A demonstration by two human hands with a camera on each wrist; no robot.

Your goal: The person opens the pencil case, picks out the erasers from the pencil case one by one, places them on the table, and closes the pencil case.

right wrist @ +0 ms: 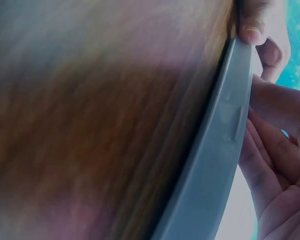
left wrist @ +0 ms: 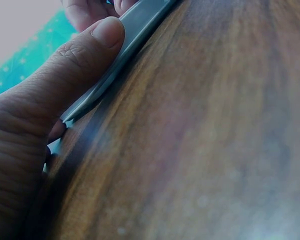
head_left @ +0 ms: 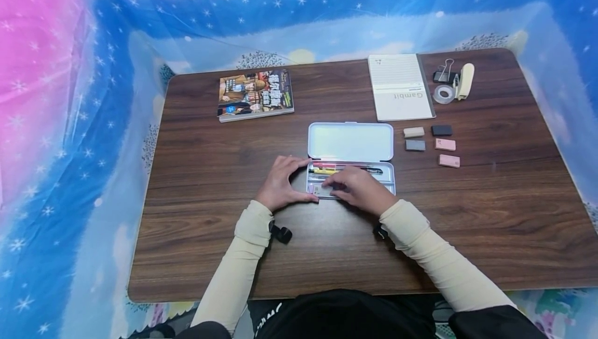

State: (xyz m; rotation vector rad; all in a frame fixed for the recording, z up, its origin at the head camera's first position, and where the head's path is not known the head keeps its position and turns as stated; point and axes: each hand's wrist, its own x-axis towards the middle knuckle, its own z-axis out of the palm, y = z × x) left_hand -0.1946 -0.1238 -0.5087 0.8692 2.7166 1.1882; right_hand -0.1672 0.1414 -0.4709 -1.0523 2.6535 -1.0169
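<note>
A white pencil case (head_left: 350, 141) lies on the table with its lid tipped back. Several pens and pencils (head_left: 322, 171) fill its rear compartment. My left hand (head_left: 282, 183) grips the case's left end, thumb along the front wall and fingers at the back corner. Over the front compartment is my right hand (head_left: 362, 188), with curled fingers pinching a pale eraser (head_left: 320, 191) that shows just left of the fingertips. In the right wrist view, the case's front wall (right wrist: 210, 165) hides those fingertips. The left thumb (left wrist: 107, 35) presses that wall in the left wrist view.
Right of the case lie several erasers, among them a cream one (head_left: 413, 132), a black one (head_left: 442, 130) and a pink one (head_left: 449, 161). Farther back are a notebook (head_left: 402, 90), tape roll (head_left: 444, 94), binder clip (head_left: 445, 76) and stapler (head_left: 464, 81). A comic book (head_left: 256, 95) lies back left.
</note>
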